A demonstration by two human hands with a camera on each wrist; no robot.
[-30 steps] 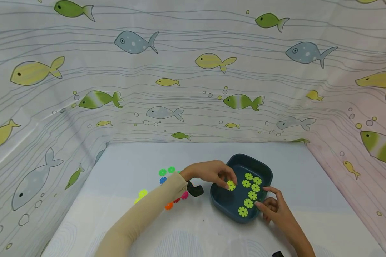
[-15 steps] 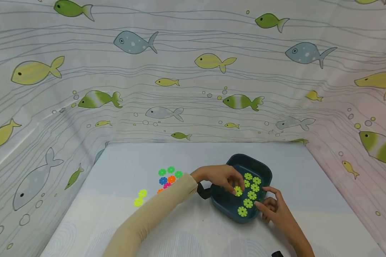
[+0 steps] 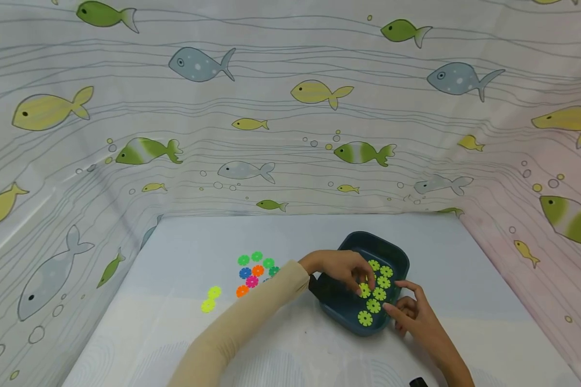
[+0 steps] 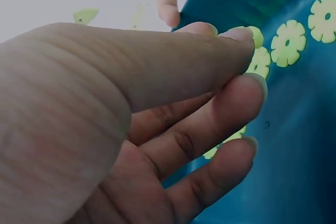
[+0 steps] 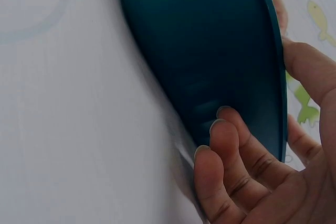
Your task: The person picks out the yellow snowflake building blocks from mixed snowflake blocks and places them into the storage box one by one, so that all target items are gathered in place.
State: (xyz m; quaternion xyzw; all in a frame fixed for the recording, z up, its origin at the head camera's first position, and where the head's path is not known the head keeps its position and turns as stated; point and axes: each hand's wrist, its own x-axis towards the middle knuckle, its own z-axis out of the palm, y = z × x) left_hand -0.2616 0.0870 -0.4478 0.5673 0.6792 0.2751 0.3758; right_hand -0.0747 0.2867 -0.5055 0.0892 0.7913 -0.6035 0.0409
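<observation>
My left hand (image 3: 346, 267) is over a dark blue-green tray (image 3: 336, 317), pinching a yellow-green interlocking disc (image 3: 365, 291) between thumb and fingertips; in the left wrist view only the edge of this disc (image 4: 256, 36) shows past the thumb. Several like discs (image 3: 365, 318) lie in a bent row along the tray's right side, some partly hidden by the hand. On the tray's near right side, my right hand (image 3: 418, 318) holds the wall. The right wrist view has its thumb (image 5: 304, 65) at the rim and its fingers (image 5: 226, 140) against the outer wall (image 5: 199, 66).
Left of the tray lie loose discs in green, blue, orange and pink (image 3: 252, 281), partly covered by the left sleeve (image 3: 252, 317). Two yellow discs (image 3: 211, 299) sit farther left. A black object (image 3: 418, 382) shows at the bottom edge. Fish-print sheeting (image 3: 290, 161) encloses the table.
My left hand has moved right across the tray, carrying the pinched disc up to the row. More loose discs show behind the sleeve. The right hand and the tray have stayed put.
</observation>
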